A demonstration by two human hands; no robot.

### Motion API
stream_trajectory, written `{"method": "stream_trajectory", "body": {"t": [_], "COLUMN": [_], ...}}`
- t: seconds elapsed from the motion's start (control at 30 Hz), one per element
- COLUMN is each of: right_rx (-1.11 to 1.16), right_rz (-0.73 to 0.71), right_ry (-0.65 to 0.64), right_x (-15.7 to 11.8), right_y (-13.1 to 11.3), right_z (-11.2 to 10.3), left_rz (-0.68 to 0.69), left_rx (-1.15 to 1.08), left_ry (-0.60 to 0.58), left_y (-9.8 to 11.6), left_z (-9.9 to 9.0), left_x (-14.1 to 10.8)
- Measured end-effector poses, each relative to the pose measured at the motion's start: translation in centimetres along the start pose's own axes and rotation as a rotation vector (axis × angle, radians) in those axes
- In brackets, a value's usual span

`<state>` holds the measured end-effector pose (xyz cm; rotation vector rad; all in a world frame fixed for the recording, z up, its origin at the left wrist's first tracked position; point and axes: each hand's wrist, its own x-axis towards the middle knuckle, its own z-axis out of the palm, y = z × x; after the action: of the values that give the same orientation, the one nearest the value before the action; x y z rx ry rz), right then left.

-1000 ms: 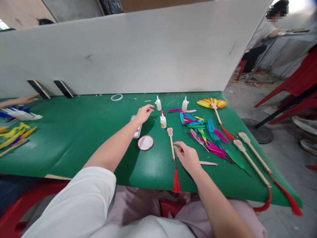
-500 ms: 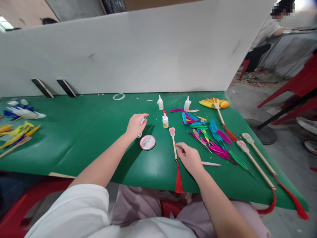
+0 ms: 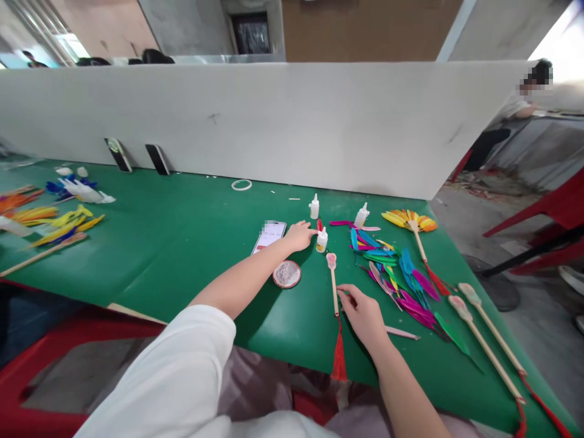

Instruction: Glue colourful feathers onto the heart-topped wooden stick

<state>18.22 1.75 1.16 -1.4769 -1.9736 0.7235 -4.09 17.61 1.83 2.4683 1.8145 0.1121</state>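
My left hand [image 3: 300, 236] stretches over the table with its fingers extended and nothing held. Its fingertips come close to a white glue bottle [image 3: 322, 241] and a small red item [image 3: 319, 225] behind it. Under the left forearm lies a phone [image 3: 272, 231], screen up, and nearer me a round disc with a red rim [image 3: 287, 275]. A wooden fan handle [image 3: 334, 291] with a pinkish rounded head and red tassel [image 3: 339, 359] lies before me. Beside its shaft rests my right hand [image 3: 362, 310], fingers loosely bent and apart, tips at the handle's right edge, not wrapped round it.
Loose coloured feathers [image 3: 396, 274] spread to the right. Beyond them lie a finished yellow feather fan [image 3: 410, 222] and two bare handles [image 3: 486, 340]. Two more glue bottles [image 3: 314, 207] stand farther back. A white partition [image 3: 274, 121] borders the green table [image 3: 196, 243].
My left hand has let go of the phone and moved right towards the glue bottle. My right hand stays beside the fan handle. The camera view has shifted.
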Motion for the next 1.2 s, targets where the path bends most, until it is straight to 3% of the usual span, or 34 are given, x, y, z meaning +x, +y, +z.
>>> {"method": "stream_trajectory", "body": {"t": [0.23,0.5,0.77,1.03,1.2], "right_rx": [-0.024,-0.035,-0.039,-0.050,-0.054], "right_rz": [-0.001,-0.007,-0.004,-0.014,-0.012], "right_ry": [-0.046,-0.053,-0.053,-0.072,-0.068], "right_x": [-0.2,0.0,-0.1,0.0,-0.1], "right_y": [-0.1,-0.1,-0.3,-0.4,-0.6], "right_z": [-0.1,0.0,0.0,-0.2,-0.2], "left_rz": [0.060,0.032,0.212,0.086,-0.035], "left_rx": [0.005,0.055,0.014,-0.046,-0.178], "left_ry": [-0.054,-0.011,-0.018,0.094,0.254], "left_y": [0.1,-1.8,-0.7,-0.6,-0.6], "left_z": [0.7,0.4,0.7,-0.4,-0.3], "left_x": [1.4,2.0,3.3,3.4,3.3]}}
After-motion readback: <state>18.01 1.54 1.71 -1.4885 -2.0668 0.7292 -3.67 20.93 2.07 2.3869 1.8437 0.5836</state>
